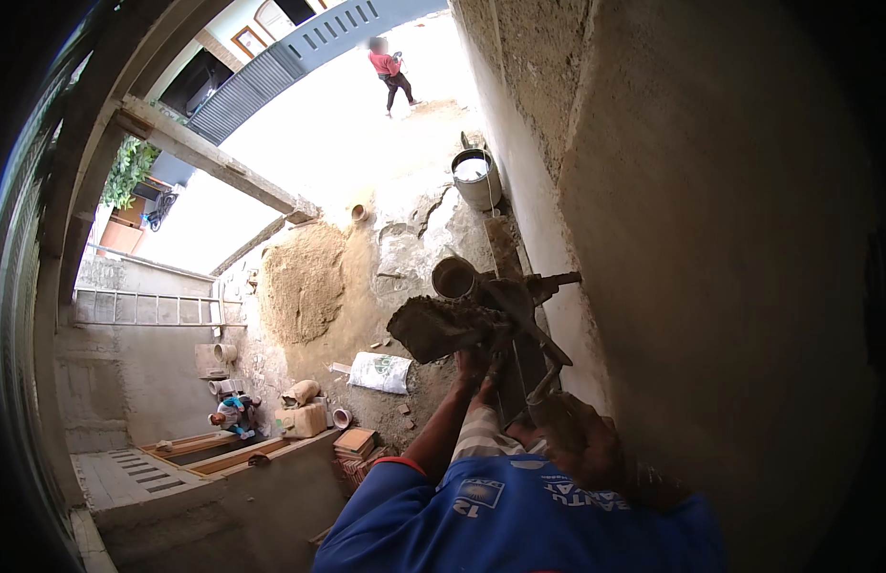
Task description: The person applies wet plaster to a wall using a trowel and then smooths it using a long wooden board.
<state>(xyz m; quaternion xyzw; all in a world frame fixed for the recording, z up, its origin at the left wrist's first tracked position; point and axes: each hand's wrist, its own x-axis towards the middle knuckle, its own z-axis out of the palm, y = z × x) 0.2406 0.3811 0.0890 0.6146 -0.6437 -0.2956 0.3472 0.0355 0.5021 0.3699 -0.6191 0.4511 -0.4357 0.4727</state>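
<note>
My left hand point(470, 365) is under a dark board point(419, 329) heaped with wet mortar and holds it up in front of me; most of its fingers are hidden. In my right hand point(591, 447), closed around the handle, is a trowel point(521, 310). Its bent metal neck runs forward, and the mortar-smeared blade lies over the right edge of the board. Just beyond the board, lower down, shows a round bucket point(454, 277), partly covered by the mortar.
A plastered wall point(710, 286) rises close on my right. Below are a narrow plank point(527, 368), a grey bucket point(477, 181), a sand heap point(305, 282), a white sack point(379, 372) and stacked tiles point(357, 444). One person point(390, 72) is outside; another point(235, 417) is lower left.
</note>
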